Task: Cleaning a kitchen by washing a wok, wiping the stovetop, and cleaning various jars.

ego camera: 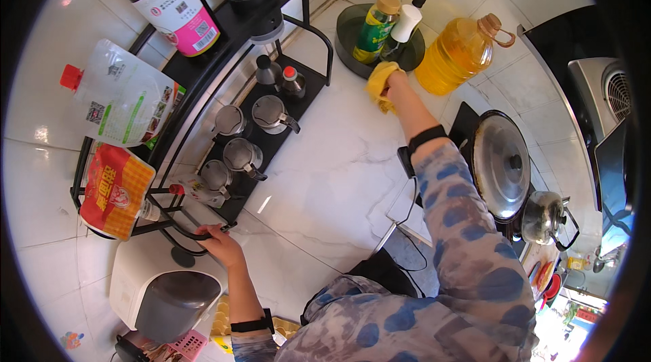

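My right hand (394, 82) presses a yellow cloth (380, 84) on the white marbled counter (325, 143), beside a dark oval tray (347, 41). Bottles stand in that tray, among them a green-labelled bottle (375, 31) and a white one (407, 23). To the right of the tray is a large jug of yellow oil (455, 56). My left hand (221, 245) grips the lower end of the black metal rack (196, 232) at the wall. Lidded seasoning jars (269, 112) and small bottles (293, 82) stand on the rack's lower shelf.
A covered pan (503, 163) and a steel kettle (543, 217) sit on the stove at right. The rack's top holds a large dark bottle (170, 6), a black cup (253, 0) and sauce pouches (119, 189). A white appliance (137, 280) stands lower left. A cable (413, 204) crosses the counter edge.
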Demonstrator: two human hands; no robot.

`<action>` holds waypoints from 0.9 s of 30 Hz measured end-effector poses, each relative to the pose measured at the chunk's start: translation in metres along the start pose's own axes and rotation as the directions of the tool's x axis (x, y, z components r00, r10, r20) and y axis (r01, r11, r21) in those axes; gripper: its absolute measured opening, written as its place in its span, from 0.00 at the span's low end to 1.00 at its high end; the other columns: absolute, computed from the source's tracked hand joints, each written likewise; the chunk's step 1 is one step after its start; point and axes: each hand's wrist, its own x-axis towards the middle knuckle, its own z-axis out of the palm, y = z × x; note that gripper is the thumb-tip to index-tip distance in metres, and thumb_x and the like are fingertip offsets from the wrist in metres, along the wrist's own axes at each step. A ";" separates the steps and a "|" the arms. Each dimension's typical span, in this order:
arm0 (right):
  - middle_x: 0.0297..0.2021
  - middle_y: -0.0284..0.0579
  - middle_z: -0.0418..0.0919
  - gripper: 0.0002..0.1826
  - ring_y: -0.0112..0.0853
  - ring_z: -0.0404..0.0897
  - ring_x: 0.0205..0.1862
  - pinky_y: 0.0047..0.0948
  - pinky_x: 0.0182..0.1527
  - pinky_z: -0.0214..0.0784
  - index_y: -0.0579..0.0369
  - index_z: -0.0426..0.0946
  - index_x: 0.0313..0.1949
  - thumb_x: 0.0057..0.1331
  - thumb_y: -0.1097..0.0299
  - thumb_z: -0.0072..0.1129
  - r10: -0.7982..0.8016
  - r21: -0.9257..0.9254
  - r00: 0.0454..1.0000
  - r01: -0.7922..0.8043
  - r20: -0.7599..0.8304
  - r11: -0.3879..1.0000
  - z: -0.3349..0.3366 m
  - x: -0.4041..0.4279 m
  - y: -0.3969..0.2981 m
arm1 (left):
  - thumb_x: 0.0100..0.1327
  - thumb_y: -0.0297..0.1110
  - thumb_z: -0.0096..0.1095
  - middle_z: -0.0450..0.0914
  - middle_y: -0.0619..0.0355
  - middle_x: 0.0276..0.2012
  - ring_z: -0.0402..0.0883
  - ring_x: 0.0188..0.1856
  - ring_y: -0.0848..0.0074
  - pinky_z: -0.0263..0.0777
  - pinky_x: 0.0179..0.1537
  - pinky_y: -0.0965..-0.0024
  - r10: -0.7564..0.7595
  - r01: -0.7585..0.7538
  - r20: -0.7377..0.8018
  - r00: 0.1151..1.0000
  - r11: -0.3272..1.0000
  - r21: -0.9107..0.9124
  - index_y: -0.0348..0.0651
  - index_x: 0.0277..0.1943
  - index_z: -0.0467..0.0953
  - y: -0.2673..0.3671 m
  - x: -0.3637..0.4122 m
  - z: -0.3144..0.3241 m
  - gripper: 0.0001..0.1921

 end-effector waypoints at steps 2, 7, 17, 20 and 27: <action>0.32 0.47 0.78 0.11 0.40 0.80 0.34 0.43 0.33 0.75 0.57 0.74 0.41 0.66 0.65 0.46 -0.017 -0.067 0.992 0.009 -0.123 0.998 0.011 -0.003 -0.002 | 0.68 0.33 0.43 0.73 0.53 0.38 0.75 0.38 0.74 0.70 0.30 0.74 0.012 -0.013 0.006 1.000 0.999 0.030 0.39 0.48 0.58 -0.003 -0.001 0.003 0.10; 0.42 0.53 0.77 0.14 0.43 0.80 0.41 0.42 0.37 0.75 0.64 0.72 0.44 0.64 0.70 0.44 -0.190 -0.201 0.949 0.141 -0.251 0.969 0.011 -0.040 0.019 | 0.69 0.32 0.41 0.73 0.52 0.40 0.76 0.40 0.74 0.70 0.30 0.74 0.017 -0.018 0.045 0.999 1.000 0.026 0.39 0.49 0.57 -0.014 0.001 -0.005 0.10; 0.52 0.52 0.69 0.27 0.44 0.74 0.51 0.38 0.45 0.71 0.64 0.62 0.54 0.57 0.64 0.55 -0.341 -0.551 0.668 -0.124 -0.661 0.825 -0.058 -0.116 0.089 | 0.71 0.33 0.37 0.73 0.49 0.39 0.76 0.40 0.68 0.71 0.37 0.69 0.078 -0.082 0.119 0.990 0.996 0.033 0.36 0.48 0.57 -0.038 0.011 0.000 0.10; 0.54 0.52 0.65 0.28 0.44 0.71 0.53 0.40 0.49 0.68 0.61 0.59 0.54 0.56 0.65 0.56 -0.282 -0.495 0.678 -0.139 -0.679 0.858 -0.080 -0.146 0.126 | 0.69 0.28 0.39 0.72 0.44 0.38 0.76 0.40 0.63 0.71 0.42 0.66 0.106 -0.110 0.112 0.988 0.993 0.033 0.29 0.50 0.56 -0.010 0.005 0.004 0.12; 0.53 0.56 0.63 0.27 0.50 0.69 0.53 0.43 0.53 0.65 0.58 0.57 0.51 0.54 0.66 0.56 -0.291 -0.574 0.718 -0.182 -0.633 0.799 -0.101 -0.277 0.190 | 0.45 0.26 0.64 0.54 0.34 0.59 0.54 0.60 0.46 0.49 0.60 0.52 0.193 -0.195 0.056 0.980 0.845 0.498 0.27 0.59 0.51 -0.018 -0.028 -0.004 0.39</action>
